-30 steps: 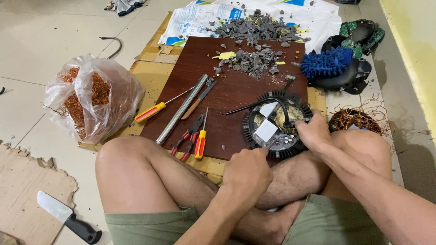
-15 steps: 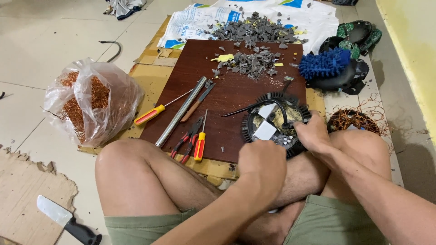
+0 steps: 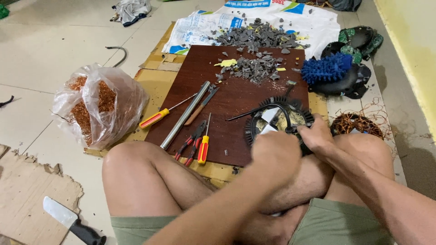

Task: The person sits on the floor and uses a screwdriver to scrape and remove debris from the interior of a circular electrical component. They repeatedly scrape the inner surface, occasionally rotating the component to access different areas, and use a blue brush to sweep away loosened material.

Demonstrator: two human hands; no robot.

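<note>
A round black ribbed motor stator (image 3: 278,112) lies on a dark brown board (image 3: 236,90) in front of my crossed legs. My right hand (image 3: 318,136) grips its near right rim. My left hand (image 3: 276,154) is a blurred closed fist at the stator's near edge, covering part of it; I cannot see anything in the fist. A thin dark rod (image 3: 245,114) sticks out from the stator to the left.
On the board lie a metal tube (image 3: 186,115), a yellow-red screwdriver (image 3: 156,118), red pliers (image 3: 190,143), a small screwdriver (image 3: 203,147) and grey scraps (image 3: 254,68). A bag of copper wire (image 3: 97,106) sits left, a copper coil (image 3: 356,122) right, a knife (image 3: 68,220) near left.
My left fist has risen from my shin up to the stator's near edge and is blurred with motion. My right hand stays on the rim.
</note>
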